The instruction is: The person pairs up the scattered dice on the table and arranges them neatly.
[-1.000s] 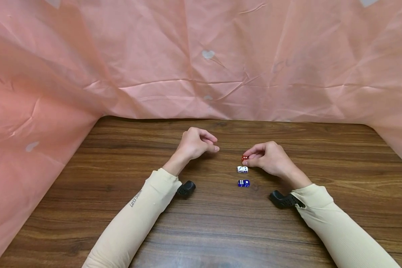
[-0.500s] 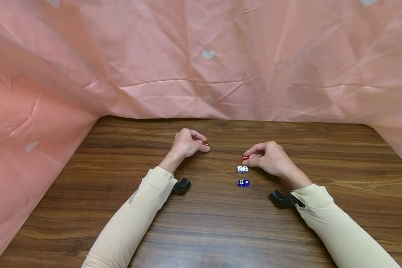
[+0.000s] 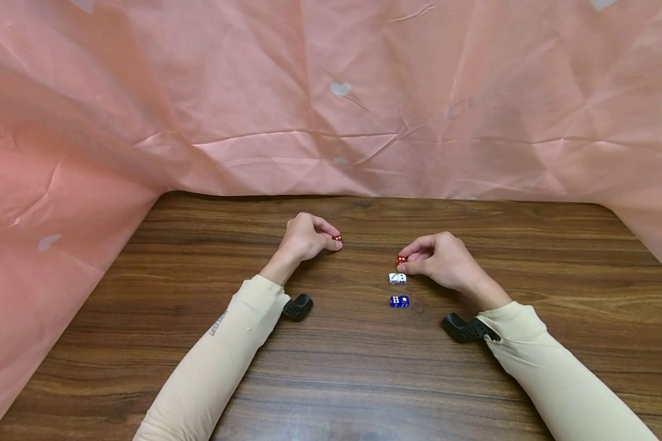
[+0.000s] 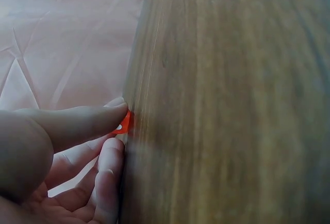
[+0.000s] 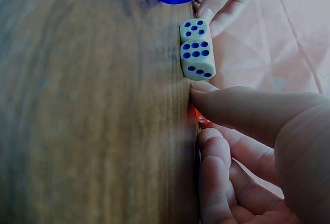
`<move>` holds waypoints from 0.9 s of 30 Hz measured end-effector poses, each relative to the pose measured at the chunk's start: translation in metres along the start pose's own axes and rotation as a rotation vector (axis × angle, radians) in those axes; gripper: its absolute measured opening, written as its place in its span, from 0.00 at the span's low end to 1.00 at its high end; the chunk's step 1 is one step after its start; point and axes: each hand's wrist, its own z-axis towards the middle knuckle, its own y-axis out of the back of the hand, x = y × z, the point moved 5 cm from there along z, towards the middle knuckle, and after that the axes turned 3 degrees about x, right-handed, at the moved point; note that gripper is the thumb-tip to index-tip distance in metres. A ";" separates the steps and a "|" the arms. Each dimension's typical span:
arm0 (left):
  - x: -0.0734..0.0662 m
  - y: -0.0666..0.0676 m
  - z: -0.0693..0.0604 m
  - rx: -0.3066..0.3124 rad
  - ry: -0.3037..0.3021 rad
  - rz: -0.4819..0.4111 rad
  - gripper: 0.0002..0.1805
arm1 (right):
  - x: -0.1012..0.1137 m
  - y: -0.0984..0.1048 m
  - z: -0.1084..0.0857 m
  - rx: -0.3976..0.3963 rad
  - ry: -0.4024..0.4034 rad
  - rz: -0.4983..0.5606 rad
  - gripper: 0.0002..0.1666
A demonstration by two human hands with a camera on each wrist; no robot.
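In the head view my left hand [image 3: 307,237] pinches a red die [image 3: 338,239] between thumb and fingertips, at the wood table's surface. The left wrist view shows this red die [image 4: 122,125] partly covered by the thumb. To the right, my right hand [image 3: 444,260] pinches another red die [image 3: 401,260], mostly hidden by the thumb in the right wrist view. Just nearer to me than that die, two white dice [image 3: 397,278] with blue pips sit side by side, touching. Nearer still is a touching pair of blue dice [image 3: 399,301] with white pips.
A brown wood-grain table [image 3: 331,373] lies under both hands. Pink sheeting [image 3: 254,92] with pale hearts hangs behind it and at the sides. Black wrist mounts [image 3: 298,307] stick out from both cuffs, low over the table.
My left hand has moved left and slightly down in the head view, and a red die now shows between its fingertips. The right hand has stayed in place with its red die.
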 end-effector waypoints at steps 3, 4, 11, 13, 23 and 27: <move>-0.001 -0.001 0.000 0.001 -0.012 0.004 0.10 | 0.000 0.000 -0.001 0.000 -0.002 0.003 0.12; -0.001 -0.001 0.000 0.001 -0.013 0.002 0.10 | 0.000 0.000 -0.001 0.000 -0.003 0.003 0.12; -0.008 -0.007 -0.002 0.023 -0.032 -0.015 0.09 | -0.001 0.001 -0.002 -0.001 -0.009 -0.007 0.13; -0.011 -0.009 -0.003 0.034 -0.039 -0.017 0.09 | 0.000 0.000 -0.002 0.002 -0.009 -0.014 0.13; -0.029 -0.019 -0.008 0.086 -0.084 -0.020 0.09 | 0.003 -0.003 0.001 0.011 -0.004 -0.002 0.12; -0.034 -0.023 -0.008 0.108 -0.108 -0.014 0.09 | 0.004 -0.005 0.003 0.012 -0.001 0.009 0.12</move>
